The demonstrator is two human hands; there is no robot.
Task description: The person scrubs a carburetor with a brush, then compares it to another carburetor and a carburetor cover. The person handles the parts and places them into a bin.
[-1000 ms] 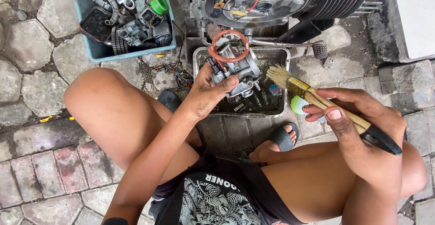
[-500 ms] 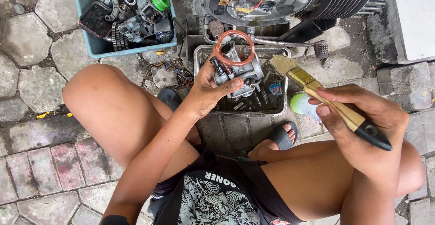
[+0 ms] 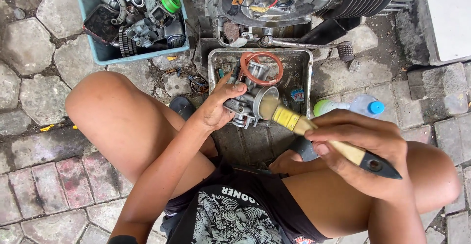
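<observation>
Our left hand (image 3: 216, 109) grips the carburetor (image 3: 248, 101); our right hand (image 3: 365, 148) clutches the brush (image 3: 304, 126); hard strokes could knock it loose (greasy metal) into the tray (image 3: 306, 77) just beyond.

Brush (image 3: 314, 131): pale tan bristles, yellow-gold band, light wood handle, black tip.
Carburetor (image 3: 248, 104): dull silver-grey, with an orange-red ring (image 3: 261, 68) on top.
Tray (image 3: 306, 77): grimy grey metal.
Bin (image 3: 93, 13): teal-blue, dark greasy parts and a bright green cap (image 3: 171, 1) inside.
Bottle (image 3: 351, 106): clear, blue cap, green end.
Paving (image 3: 29, 92): grey stones, some reddish.
</observation>
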